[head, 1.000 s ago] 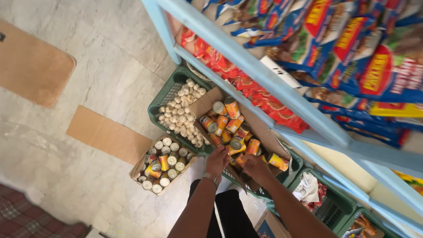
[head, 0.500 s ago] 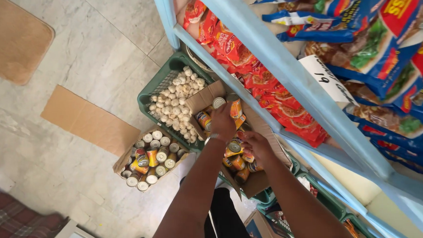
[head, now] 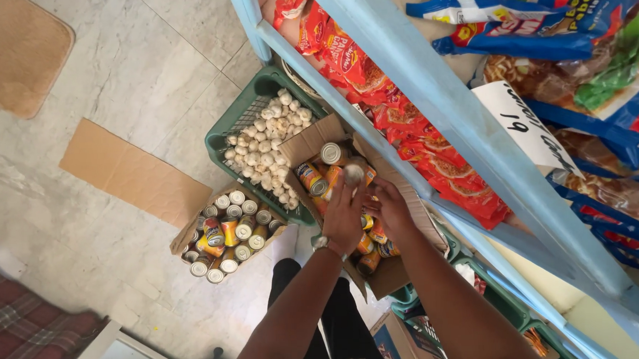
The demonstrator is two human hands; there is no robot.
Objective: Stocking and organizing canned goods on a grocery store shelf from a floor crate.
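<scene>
Left hand point(head: 343, 217) has its grip closed round a can point(head: 353, 174) above the box point(head: 400, 269). Right hand point(head: 390, 207) rests on the cans inside; its grip I cannot tell. Both boxes hold many cans.

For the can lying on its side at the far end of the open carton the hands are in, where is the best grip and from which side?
Best across the round side wall of the can, coming from above. It lies on its side with the wall facing up, the carton is open on top, and neighbouring cans crowd its ends. The left hand is nearest.
</scene>
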